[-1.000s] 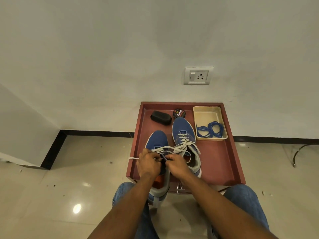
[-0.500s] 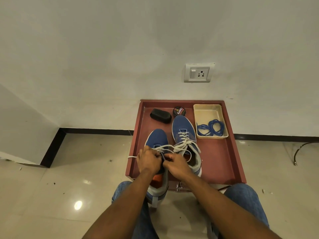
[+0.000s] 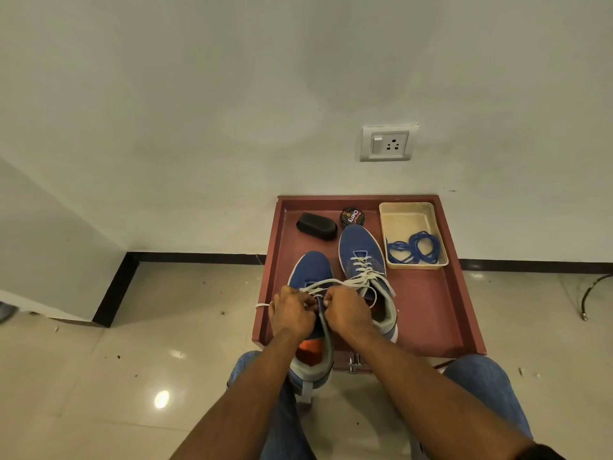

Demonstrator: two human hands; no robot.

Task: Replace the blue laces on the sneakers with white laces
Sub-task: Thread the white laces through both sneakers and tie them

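Note:
Two blue sneakers lie on a red-brown tray (image 3: 431, 313). The left sneaker (image 3: 310, 270) overhangs the tray's near edge, heel toward me. My left hand (image 3: 292, 313) and my right hand (image 3: 348, 312) sit over its tongue, each pinching a strand of the white lace (image 3: 320, 284). One lace end sticks out left of my left hand. The right sneaker (image 3: 360, 247) is laced in white. Blue laces (image 3: 414, 250) lie coiled in a cream bin (image 3: 403, 217) at the tray's back right.
A black shoe brush (image 3: 316, 225) and a round polish tin (image 3: 352, 216) sit at the back of the tray. The tray stands against a white wall with a socket (image 3: 386, 145). My knees in jeans flank the tray's near edge. A cable (image 3: 593, 293) lies on the tiled floor at right.
My hands have stayed on the left sneaker, working the white lace; the lace strands now stretch tighter across the shoe's front. The view has shifted slightly.

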